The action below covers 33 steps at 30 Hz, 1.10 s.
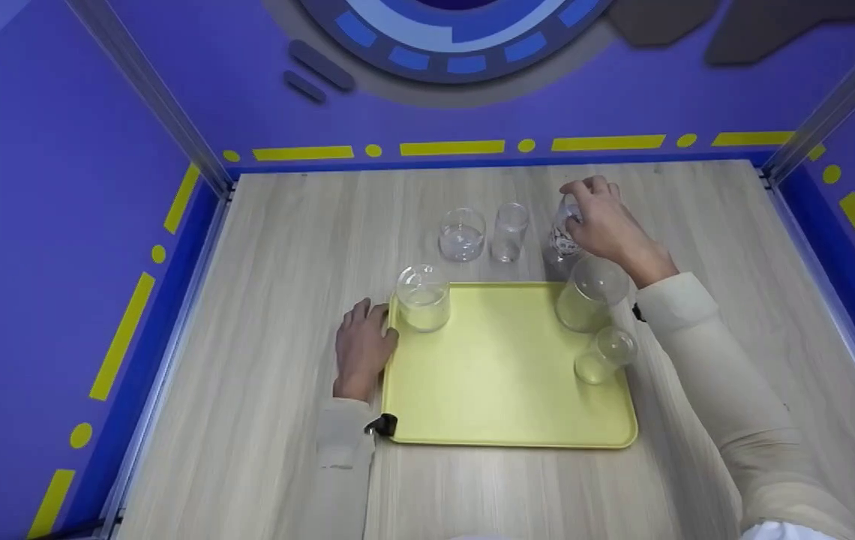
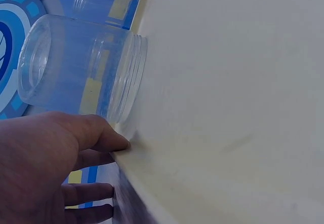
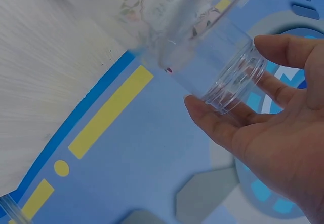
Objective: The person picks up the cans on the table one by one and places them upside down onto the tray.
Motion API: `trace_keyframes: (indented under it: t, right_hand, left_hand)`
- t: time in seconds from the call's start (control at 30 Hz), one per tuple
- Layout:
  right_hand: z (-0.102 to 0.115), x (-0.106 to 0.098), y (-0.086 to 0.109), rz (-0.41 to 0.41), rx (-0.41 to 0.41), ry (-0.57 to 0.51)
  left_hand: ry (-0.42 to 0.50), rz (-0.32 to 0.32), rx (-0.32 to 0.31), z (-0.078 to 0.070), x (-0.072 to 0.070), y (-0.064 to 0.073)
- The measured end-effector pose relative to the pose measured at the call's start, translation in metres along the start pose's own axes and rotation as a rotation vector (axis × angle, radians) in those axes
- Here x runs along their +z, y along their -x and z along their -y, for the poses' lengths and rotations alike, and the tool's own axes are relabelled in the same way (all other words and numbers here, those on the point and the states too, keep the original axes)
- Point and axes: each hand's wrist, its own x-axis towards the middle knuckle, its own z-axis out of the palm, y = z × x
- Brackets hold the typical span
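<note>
A yellow tray [image 1: 502,375] lies on the table. My left hand [image 1: 364,341] rests at its left edge, the thumb touching the rim and the other fingers extended along the outside in the left wrist view. Close to that hand, a clear glass jar [image 1: 424,300] stands on the tray's back left corner. Beyond the tray's back right corner, my right hand [image 1: 604,221] grips a clear glass with a printed floral pattern [image 1: 564,238] by its top end. In the right wrist view, thumb and fingers [image 3: 207,117] curve around the ridged end of this patterned glass [image 3: 235,79].
A large clear glass [image 1: 591,294] and a smaller clear glass [image 1: 604,356] are at the tray's right side, near my right forearm. Behind the tray stand a low wide glass [image 1: 462,236] and a slim tall glass [image 1: 510,232]. Blue panels [image 1: 427,120] enclose the table's back and sides.
</note>
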Motion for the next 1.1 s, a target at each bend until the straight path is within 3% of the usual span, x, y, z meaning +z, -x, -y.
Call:
trace_keyframes:
  t: [0.3,1.1]
  right_hand:
    - [0.002,-0.006,0.004,-0.026,-0.005,-0.006]
    - [0.008,-0.023,0.019,-0.193,-0.005,-0.111]
  left_hand:
    - [0.0,-0.014,0.005,0.001,0.001,0.0]
    - [0.009,-0.021,0.016,0.001,0.001,0.0]
